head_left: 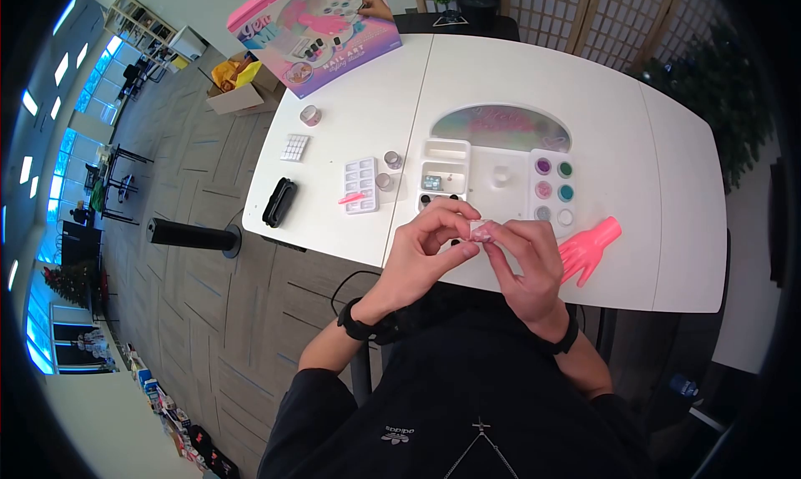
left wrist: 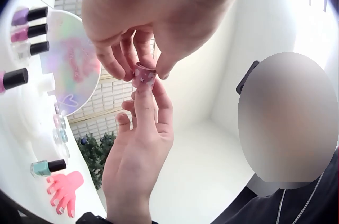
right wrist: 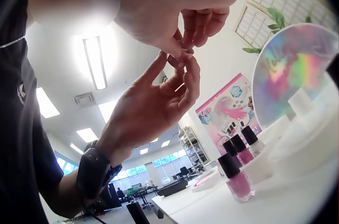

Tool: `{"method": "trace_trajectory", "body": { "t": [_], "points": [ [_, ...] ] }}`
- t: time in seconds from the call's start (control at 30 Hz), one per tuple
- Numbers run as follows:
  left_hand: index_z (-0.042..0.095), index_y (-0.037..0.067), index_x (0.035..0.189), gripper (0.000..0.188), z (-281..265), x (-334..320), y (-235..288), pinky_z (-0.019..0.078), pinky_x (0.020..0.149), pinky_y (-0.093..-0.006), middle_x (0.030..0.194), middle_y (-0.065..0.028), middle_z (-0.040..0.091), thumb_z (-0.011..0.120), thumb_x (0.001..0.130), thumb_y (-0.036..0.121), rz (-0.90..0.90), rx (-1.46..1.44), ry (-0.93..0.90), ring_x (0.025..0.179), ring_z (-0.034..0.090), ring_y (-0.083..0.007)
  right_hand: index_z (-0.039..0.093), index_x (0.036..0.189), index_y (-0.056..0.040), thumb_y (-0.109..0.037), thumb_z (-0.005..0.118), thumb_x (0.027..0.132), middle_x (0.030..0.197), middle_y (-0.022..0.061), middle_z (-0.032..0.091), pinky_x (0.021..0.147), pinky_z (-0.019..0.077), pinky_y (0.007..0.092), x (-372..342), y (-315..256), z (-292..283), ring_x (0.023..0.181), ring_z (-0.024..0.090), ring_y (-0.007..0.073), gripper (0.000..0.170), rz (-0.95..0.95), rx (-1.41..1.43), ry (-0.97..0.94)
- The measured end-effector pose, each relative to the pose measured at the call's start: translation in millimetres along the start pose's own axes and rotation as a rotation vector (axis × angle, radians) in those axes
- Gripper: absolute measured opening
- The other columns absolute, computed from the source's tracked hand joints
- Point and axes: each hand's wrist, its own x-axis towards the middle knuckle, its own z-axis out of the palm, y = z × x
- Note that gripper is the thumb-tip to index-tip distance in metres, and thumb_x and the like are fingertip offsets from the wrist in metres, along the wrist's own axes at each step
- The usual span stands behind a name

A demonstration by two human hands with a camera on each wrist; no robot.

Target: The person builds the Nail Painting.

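Note:
A small pink curled strip with pale star shapes (head_left: 480, 230) is pinched between both hands above the table's front edge. In the left wrist view the patterned strip (left wrist: 144, 74) forms a loop around a fingertip of the right hand (left wrist: 139, 144). The left hand (head_left: 425, 258) grips one side of it with thumb and fingers, and the right hand (head_left: 534, 274) meets it from the other side. In the right wrist view, fingers of the left hand (right wrist: 153, 102) and those of the right hand (right wrist: 175, 7) touch at the piece, which is mostly hidden there.
A white nail-art station (head_left: 501, 204) with glitter pots lies beyond the hands. Beside the right hand rests a pink model hand (head_left: 592, 245). Further left are a white tray (head_left: 361, 197), small jars, a black case (head_left: 279, 202) and the upright box (head_left: 321, 41). Polish bottles (right wrist: 239, 184) stand nearby.

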Motion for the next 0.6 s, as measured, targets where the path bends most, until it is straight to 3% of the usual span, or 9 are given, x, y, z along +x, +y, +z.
{"method": "trace_trajectory", "body": {
  "t": [0.2, 0.4, 0.6],
  "points": [
    [0.070, -0.002, 0.115, 0.017, 2.5, -1.1, -8.0, 0.0555, 0.113, -0.0344, 0.142, -0.0117, 0.060, 0.075, 0.100, -0.008, 0.065, 0.130, 0.051, 0.129, 0.065, -0.0186, 0.077, 0.121, -0.0004, 0.010, 0.087, 0.084, 0.110, 0.0110, 0.073, 0.078, 0.0557, 0.0378, 0.3, -0.6, -2.1, 0.092, 0.068, 0.0288, 0.040, 0.040, 0.026, -0.032],
    [0.072, -0.005, 0.123, 0.026, 2.7, -1.4, -10.2, 0.0585, 0.110, -0.0379, 0.144, -0.0168, 0.063, 0.075, 0.098, -0.011, 0.119, 0.267, 0.079, 0.131, 0.066, -0.0228, 0.078, 0.122, -0.0015, 0.008, 0.088, 0.084, 0.109, 0.0099, 0.074, 0.078, 0.0568, 0.0377, -0.6, 1.8, 0.7, 0.091, 0.069, 0.0285, 0.041, 0.074, 0.047, -0.012],
    [0.075, -0.004, 0.121, 0.023, 3.8, 0.1, -10.4, 0.0597, 0.108, -0.0374, 0.142, -0.0166, 0.064, 0.075, 0.098, -0.011, 0.128, 0.316, 0.092, 0.129, 0.066, -0.0228, 0.078, 0.124, -0.0014, 0.007, 0.089, 0.083, 0.110, 0.0098, 0.073, 0.080, 0.0578, 0.0373, 0.6, -0.8, 2.0, 0.092, 0.070, 0.0279, 0.043, 0.108, 0.097, -0.015]
  ]
}}
